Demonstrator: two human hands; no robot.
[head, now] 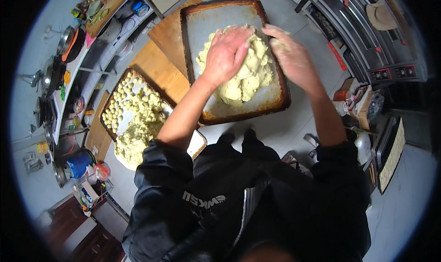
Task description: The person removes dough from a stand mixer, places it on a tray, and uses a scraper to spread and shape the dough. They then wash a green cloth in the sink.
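Note:
A large, lumpy mass of pale yellow dough is heaped on a metal baking tray with a browned rim. My left hand lies palm down on top of the heap, thumb spread to the side, its fingertips partly hidden. Over the tray's right rim is my right hand, blurred and apart from the heap, with bits of dough stuck to it. To the left, a second tray bears many small dough balls and a crumbly pile of similar dough.
Wooden boards lie under and beside the trays. Pans hang on the left wall near a shelf. A deck oven stands at the right, with boxes and upright trays nearer me.

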